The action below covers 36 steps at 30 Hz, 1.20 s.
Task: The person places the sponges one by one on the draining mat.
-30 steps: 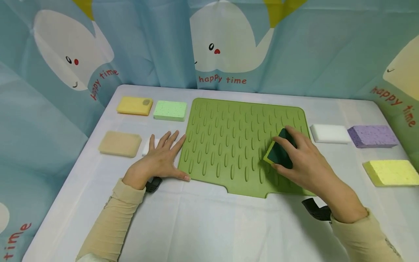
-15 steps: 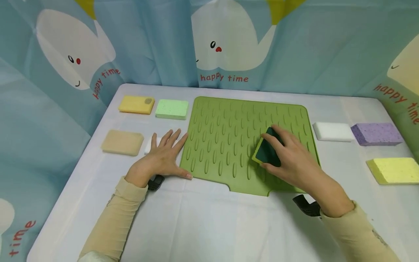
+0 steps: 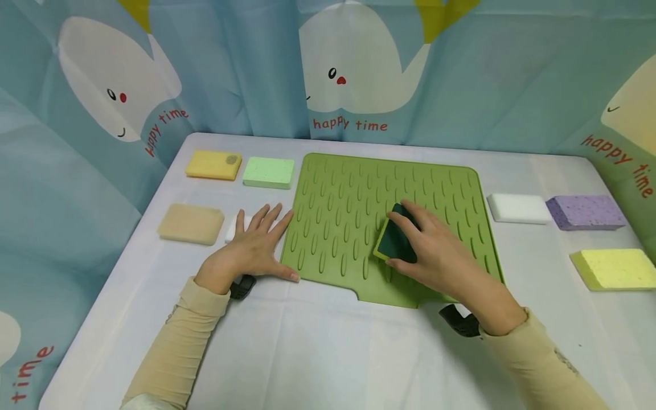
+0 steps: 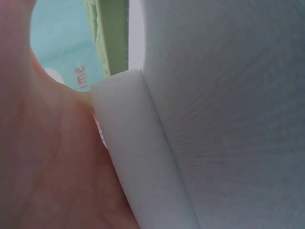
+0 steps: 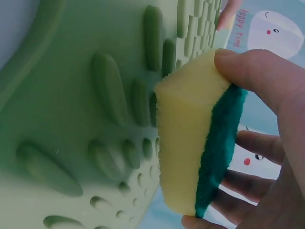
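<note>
My right hand (image 3: 438, 250) grips a scouring sponge (image 3: 397, 239), thumb on one edge and fingers round the other. In the right wrist view the yellow foam of the sponge (image 5: 183, 138) faces the mat and its dark green scouring side is towards the palm. Beneath it lies a green ridged mat (image 3: 333, 199). With fingers spread, my left hand (image 3: 251, 247) rests at the left edge of the mat. A white sponge block (image 3: 237, 228) is partly hidden under that hand; in the left wrist view this block (image 4: 138, 143) sits beside the palm.
Left of the mat lie a yellow sponge (image 3: 213, 165), a light green sponge (image 3: 269, 172) and a beige sponge (image 3: 191, 224). Right of it are a white sponge (image 3: 519, 208), a purple sponge (image 3: 585, 212) and a pale yellow sponge (image 3: 614, 269). A printed curtain (image 3: 271, 68) hangs behind the table.
My right hand has moved left across the mat with the scouring sponge, from its right part to nearer the middle. The left hand has stayed in place.
</note>
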Each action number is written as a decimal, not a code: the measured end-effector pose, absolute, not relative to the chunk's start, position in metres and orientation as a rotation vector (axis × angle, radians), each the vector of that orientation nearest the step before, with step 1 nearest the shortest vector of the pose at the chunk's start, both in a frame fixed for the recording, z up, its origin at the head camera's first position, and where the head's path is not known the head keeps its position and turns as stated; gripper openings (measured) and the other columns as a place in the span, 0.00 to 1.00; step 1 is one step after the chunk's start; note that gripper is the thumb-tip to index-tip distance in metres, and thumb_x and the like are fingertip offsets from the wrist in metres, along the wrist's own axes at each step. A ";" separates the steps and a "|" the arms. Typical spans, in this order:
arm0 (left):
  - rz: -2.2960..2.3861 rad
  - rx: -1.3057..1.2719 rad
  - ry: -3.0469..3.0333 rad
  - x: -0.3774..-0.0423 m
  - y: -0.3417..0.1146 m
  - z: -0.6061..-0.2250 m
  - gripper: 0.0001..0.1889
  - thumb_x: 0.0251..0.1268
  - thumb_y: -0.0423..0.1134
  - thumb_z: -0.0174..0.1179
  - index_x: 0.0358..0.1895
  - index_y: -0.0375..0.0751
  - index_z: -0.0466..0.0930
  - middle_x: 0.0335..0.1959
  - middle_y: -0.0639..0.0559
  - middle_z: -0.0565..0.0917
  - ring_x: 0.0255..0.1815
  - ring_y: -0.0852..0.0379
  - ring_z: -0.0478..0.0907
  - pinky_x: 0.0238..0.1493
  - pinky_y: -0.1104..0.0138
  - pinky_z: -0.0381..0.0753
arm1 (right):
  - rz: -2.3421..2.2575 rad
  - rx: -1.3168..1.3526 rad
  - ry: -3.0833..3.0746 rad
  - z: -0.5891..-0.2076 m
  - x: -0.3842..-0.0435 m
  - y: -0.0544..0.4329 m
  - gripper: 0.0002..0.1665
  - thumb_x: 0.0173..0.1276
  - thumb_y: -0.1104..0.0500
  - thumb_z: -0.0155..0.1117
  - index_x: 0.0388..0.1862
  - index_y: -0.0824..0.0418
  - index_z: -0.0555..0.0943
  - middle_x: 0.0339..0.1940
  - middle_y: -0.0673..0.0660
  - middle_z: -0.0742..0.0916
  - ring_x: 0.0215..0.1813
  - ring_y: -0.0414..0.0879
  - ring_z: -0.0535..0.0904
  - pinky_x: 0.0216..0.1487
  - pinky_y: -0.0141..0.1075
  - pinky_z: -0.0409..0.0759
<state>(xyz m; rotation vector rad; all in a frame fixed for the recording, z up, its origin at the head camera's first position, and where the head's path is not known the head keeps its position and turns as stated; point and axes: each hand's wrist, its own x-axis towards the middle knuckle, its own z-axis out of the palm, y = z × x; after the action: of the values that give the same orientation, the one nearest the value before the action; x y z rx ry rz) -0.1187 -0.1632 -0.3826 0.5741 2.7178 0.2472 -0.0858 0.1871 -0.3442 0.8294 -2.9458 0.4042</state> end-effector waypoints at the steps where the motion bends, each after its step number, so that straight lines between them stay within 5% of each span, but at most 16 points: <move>1: 0.248 0.574 2.718 -0.119 -0.163 -0.383 0.70 0.40 0.77 0.67 0.82 0.51 0.36 0.83 0.45 0.36 0.83 0.40 0.32 0.71 0.31 0.25 | 0.401 0.835 -2.942 -0.345 -0.086 0.186 0.49 0.58 0.49 0.76 0.74 0.60 0.64 0.76 0.70 0.63 0.71 0.70 0.66 0.63 0.64 0.71; 36: 0.252 0.581 2.723 -0.121 -0.165 -0.385 0.70 0.38 0.77 0.67 0.82 0.51 0.37 0.83 0.44 0.38 0.83 0.39 0.33 0.71 0.30 0.26 | 0.423 0.862 -3.022 -0.349 -0.100 0.153 0.56 0.58 0.43 0.75 0.78 0.59 0.58 0.78 0.68 0.62 0.74 0.66 0.65 0.66 0.60 0.71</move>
<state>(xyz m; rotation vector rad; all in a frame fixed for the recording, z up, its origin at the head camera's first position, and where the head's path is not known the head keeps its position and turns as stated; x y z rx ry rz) -0.1214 -0.1648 -0.3853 0.5809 2.7229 0.2523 -0.1000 0.1535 -0.3493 0.8622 -3.0225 0.4232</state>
